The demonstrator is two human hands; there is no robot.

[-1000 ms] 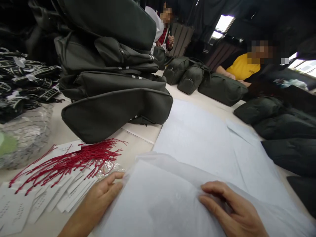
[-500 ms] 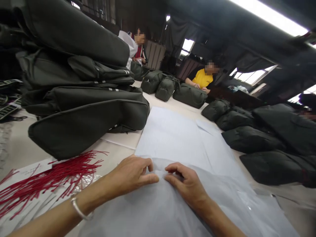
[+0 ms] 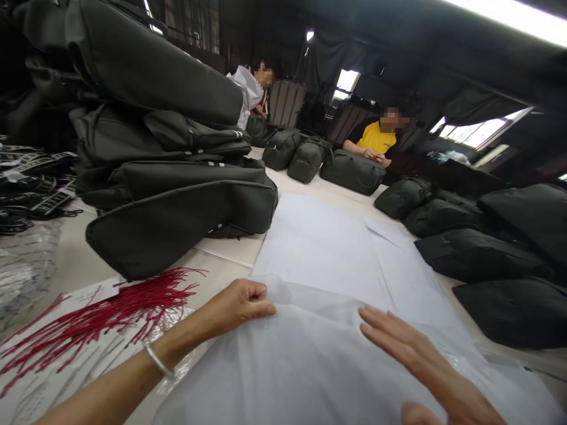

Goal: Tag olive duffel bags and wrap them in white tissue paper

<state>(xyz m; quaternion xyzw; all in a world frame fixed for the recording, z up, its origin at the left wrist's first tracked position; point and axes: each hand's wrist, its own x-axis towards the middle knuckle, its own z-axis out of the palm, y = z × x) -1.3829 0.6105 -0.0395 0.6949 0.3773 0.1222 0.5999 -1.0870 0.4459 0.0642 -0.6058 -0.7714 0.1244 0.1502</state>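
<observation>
Dk bags (image 3: 186, 177) stacked L on desk (image 3: 82, 236), contents hidden. Plastic sheet (image 3: 319, 360) lies nr end, far edge approx L-R, long axis unclear; L hand (image 3: 243, 304) pinches that edge, R hand (image 3: 423, 351) spread flat.

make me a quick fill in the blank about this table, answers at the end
One hand pinches the translucent sheet; the other hand, fingers straight, is the ____ one.
The strings lying over the tags are ____.
The tall stack of bags stands on the picture's ____ side.
The co-worker farther right has a top with a ____ front.
Missing words: right; red; left; yellow.
</observation>
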